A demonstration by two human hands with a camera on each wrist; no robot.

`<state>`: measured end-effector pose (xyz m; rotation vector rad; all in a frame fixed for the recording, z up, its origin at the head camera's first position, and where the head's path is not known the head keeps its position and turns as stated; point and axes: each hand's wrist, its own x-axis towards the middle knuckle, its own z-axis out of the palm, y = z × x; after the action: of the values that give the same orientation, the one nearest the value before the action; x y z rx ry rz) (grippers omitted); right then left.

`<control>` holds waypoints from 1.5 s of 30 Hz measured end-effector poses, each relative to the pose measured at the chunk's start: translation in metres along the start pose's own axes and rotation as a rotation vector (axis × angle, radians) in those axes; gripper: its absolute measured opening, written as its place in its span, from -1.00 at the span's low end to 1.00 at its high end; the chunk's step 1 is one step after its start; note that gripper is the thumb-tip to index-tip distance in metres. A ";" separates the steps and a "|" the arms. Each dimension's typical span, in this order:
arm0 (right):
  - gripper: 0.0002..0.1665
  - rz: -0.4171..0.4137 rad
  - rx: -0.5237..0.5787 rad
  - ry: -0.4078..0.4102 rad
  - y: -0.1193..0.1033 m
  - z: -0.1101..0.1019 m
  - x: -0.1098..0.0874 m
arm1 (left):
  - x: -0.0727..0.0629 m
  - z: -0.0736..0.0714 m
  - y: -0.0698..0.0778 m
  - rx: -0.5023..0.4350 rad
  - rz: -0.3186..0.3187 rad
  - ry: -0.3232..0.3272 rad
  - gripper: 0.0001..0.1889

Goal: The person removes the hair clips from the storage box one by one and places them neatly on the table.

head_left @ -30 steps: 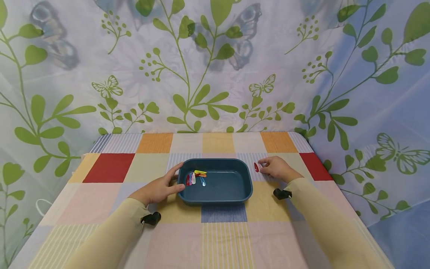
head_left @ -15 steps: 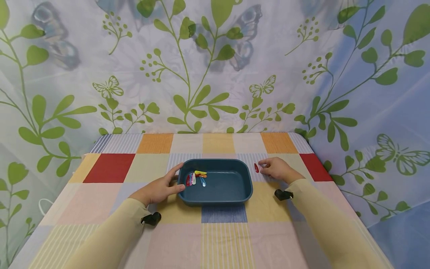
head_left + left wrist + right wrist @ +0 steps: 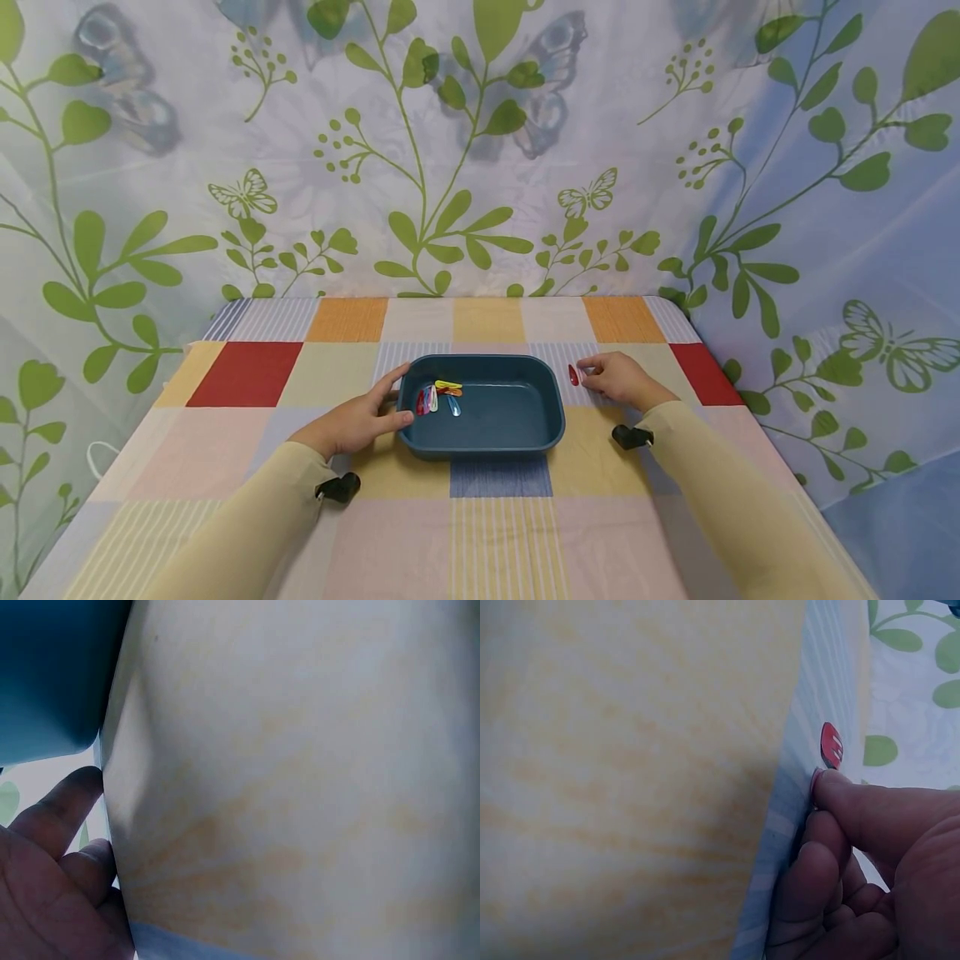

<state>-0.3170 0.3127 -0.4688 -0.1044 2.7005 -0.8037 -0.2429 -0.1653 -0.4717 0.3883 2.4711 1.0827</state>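
Note:
A dark blue rectangular basin (image 3: 495,452) stands mid-table, with several colourful snap hair clips (image 3: 431,398) at its left end. My left hand (image 3: 360,421) rests against the basin's left side, thumb over the rim and index finger spread to the far corner. Beyond the basin's right side, a red hair clip (image 3: 573,375) lies on the cloth. Right beside it, my right hand (image 3: 618,377) pinches a pink hair clip (image 3: 814,780) between thumb and index finger. Most of that clip is hidden; only a thin edge shows in the right wrist view.
A patchwork cloth (image 3: 502,542) covers the table. Behind and to the right hang leaf-patterned curtains (image 3: 480,167). A white cable loop (image 3: 97,458) shows at the left table edge. Each sleeve has a small black camera (image 3: 341,487) at the wrist.

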 end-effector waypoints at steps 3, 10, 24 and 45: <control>-0.46 -0.002 0.004 0.001 -0.001 0.000 0.000 | 0.000 0.000 -0.001 0.007 0.003 0.001 -0.02; -0.40 -0.024 0.043 -0.002 0.006 -0.002 0.001 | 0.000 -0.001 -0.001 0.002 0.002 0.002 -0.04; -0.36 -0.268 0.351 -0.070 -0.025 -0.024 -0.009 | 0.000 -0.001 -0.001 0.005 -0.004 -0.005 -0.03; -0.37 -0.395 0.373 -0.175 -0.114 -0.007 -0.008 | -0.001 -0.001 0.001 0.003 0.003 0.006 -0.04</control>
<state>-0.3142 0.2220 -0.3987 -0.6027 2.3482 -1.3290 -0.2419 -0.1657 -0.4702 0.3904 2.4789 1.0825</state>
